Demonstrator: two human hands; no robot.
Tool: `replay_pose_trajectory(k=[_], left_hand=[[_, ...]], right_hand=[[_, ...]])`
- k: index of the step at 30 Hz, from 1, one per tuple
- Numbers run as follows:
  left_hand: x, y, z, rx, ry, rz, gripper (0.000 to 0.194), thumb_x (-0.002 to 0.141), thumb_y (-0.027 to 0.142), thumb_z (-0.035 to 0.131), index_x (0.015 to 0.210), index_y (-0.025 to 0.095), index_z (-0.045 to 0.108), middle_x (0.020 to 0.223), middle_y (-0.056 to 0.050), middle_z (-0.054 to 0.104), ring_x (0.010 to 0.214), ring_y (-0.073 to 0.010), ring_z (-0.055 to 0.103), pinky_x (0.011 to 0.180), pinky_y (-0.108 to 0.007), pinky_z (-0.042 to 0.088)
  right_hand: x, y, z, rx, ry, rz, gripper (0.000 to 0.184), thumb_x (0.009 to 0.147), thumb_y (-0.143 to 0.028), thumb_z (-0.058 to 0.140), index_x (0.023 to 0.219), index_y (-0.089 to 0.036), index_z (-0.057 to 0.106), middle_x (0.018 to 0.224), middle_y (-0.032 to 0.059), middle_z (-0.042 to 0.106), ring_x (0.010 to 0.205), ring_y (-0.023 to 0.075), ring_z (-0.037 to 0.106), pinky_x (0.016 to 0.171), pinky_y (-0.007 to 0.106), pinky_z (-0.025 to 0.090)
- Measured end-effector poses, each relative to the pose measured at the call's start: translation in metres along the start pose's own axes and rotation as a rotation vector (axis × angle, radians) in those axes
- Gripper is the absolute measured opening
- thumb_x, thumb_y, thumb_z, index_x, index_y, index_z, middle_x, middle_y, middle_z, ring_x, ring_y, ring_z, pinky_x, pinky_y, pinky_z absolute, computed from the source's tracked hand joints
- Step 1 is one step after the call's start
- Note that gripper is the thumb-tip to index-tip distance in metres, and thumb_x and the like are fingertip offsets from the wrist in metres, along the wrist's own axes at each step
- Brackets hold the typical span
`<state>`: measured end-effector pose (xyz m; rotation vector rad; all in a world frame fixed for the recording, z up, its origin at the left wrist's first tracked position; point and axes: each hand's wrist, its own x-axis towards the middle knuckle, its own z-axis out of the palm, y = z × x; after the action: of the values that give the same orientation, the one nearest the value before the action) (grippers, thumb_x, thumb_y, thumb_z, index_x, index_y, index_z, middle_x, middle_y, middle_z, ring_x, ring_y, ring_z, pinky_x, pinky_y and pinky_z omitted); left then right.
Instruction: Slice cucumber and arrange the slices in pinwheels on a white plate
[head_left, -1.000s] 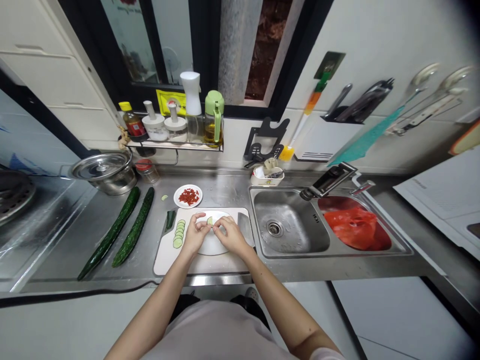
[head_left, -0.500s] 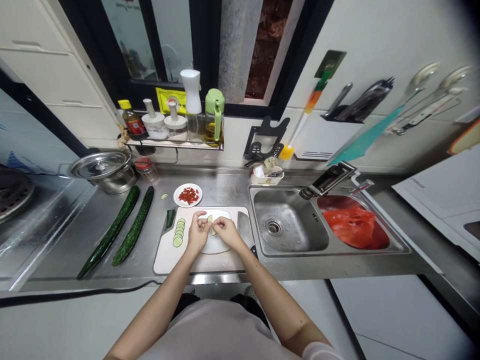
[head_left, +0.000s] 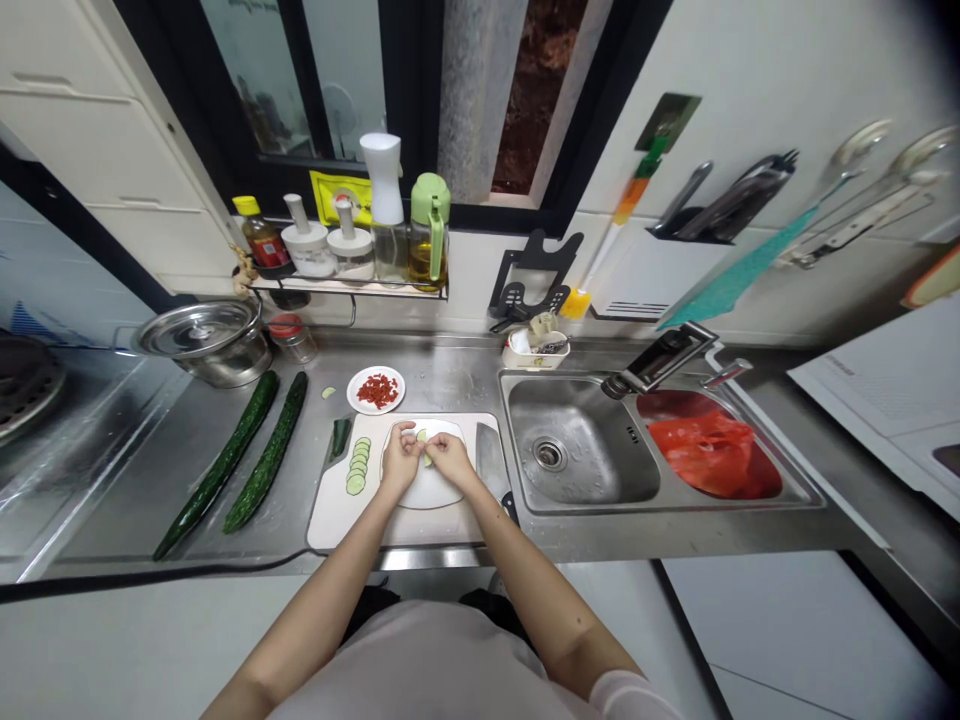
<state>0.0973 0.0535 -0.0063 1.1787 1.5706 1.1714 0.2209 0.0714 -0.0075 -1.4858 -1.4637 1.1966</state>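
Note:
My left hand and my right hand meet above a white plate on the cutting board. Both hands are closed in a pinch, fingertips nearly touching, around a pale green cucumber slice. Part of it is hidden behind the fingers. Left of the plate lies an overlapping row of cucumber slices, with a dark green cucumber end piece at the board's upper left corner. A knife rests along the right side of the board, its black handle toward me.
Two whole cucumbers lie on the steel counter at left. Behind the board stands a small plate of red berries. A lidded pot and a red-capped jar are farther back. A sink adjoins on the right.
The hands stay over the plate with only slight finger movement around the cucumber slice. The camera view has shifted a little.

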Motion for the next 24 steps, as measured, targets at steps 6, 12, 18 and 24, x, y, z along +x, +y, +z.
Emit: replay_pose_trajectory(k=[6, 12, 18, 24], left_hand=[[0.024, -0.002, 0.007, 0.155, -0.021, -0.099, 0.033, 0.078, 0.018, 0.057, 0.110, 0.020, 0.053, 0.072, 0.003, 0.064, 0.066, -0.0116, 0.062, 0.069, -0.023, 0.046], [0.040, 0.006, 0.007, 0.485, -0.054, -0.125, 0.031, 0.079, 0.013, 0.054, 0.108, 0.022, 0.059, 0.083, -0.001, 0.071, 0.082, -0.0172, 0.065, 0.076, -0.027, 0.044], [0.039, 0.010, 0.010, 0.697, -0.103, -0.065, 0.032, 0.083, 0.015, 0.051, 0.113, 0.024, 0.059, 0.088, -0.003, 0.071, 0.087, -0.0191, 0.064, 0.074, -0.027, 0.042], [0.031, 0.014, 0.007, 0.859, -0.104, 0.114, 0.030, 0.088, 0.019, 0.047, 0.113, 0.025, 0.062, 0.105, -0.006, 0.066, 0.100, -0.0209, 0.057, 0.079, -0.029, 0.041]], right_hand=[[0.017, 0.009, 0.002, -0.168, 0.043, 0.026, 0.010, 0.074, -0.022, 0.056, 0.067, -0.017, 0.061, 0.071, -0.0005, 0.067, 0.068, 0.0117, 0.060, 0.066, 0.019, 0.042], [0.024, 0.005, 0.000, -0.469, 0.031, 0.035, 0.016, 0.083, -0.018, 0.051, 0.076, -0.018, 0.066, 0.074, 0.0008, 0.068, 0.069, 0.0118, 0.059, 0.062, 0.018, 0.038], [0.022, -0.008, 0.005, -0.763, -0.012, 0.052, 0.020, 0.091, -0.020, 0.045, 0.095, -0.018, 0.065, 0.093, 0.0077, 0.069, 0.081, 0.0157, 0.062, 0.065, 0.022, 0.036], [0.014, -0.015, 0.006, -0.875, -0.052, 0.082, 0.027, 0.096, -0.027, 0.039, 0.112, -0.018, 0.059, 0.106, 0.0101, 0.066, 0.088, 0.0182, 0.062, 0.070, 0.025, 0.039]])
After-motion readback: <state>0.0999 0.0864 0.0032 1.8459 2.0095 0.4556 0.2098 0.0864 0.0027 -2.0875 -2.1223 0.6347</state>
